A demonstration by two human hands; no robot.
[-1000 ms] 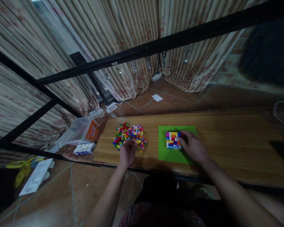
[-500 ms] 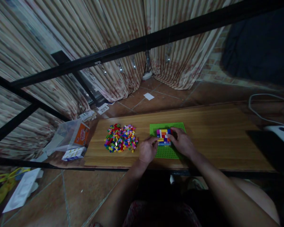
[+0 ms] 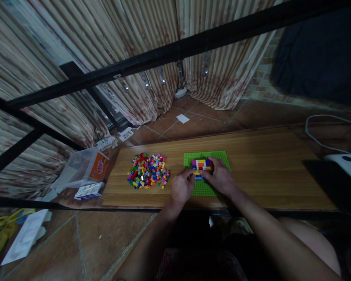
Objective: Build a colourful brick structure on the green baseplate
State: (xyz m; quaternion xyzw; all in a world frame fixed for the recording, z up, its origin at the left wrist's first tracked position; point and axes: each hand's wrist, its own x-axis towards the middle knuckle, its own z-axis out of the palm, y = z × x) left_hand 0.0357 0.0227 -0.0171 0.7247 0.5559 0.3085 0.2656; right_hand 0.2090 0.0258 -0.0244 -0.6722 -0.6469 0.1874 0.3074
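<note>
My left hand [image 3: 182, 186] pinches a small yellow brick [image 3: 196, 172] between thumb and fingertips at the front left of a brick build [image 3: 201, 164]. This build, of purple, yellow, white, orange, red and blue bricks, sits on a green baseplate [image 3: 206, 190]. My right hand [image 3: 221, 176] curls round its right side, the fingers at the far corner and the thumb in front, close to the yellow brick. Part of the build is hidden behind that thumb. Left of my hands lies a pile of loose coloured bricks [image 3: 149, 171].
Everything stands on a low wooden table [image 3: 260, 164]. A clear plastic box [image 3: 80, 166] with an orange label and a small carton [image 3: 89, 191] are off its left end. At the right end lies a black flat object [image 3: 324, 185] near a white device [image 3: 343, 166].
My right thumb has come forward and left across the front of the build, towards the yellow brick. The left hand keeps its pinch on that brick. The whole view has shifted slightly.
</note>
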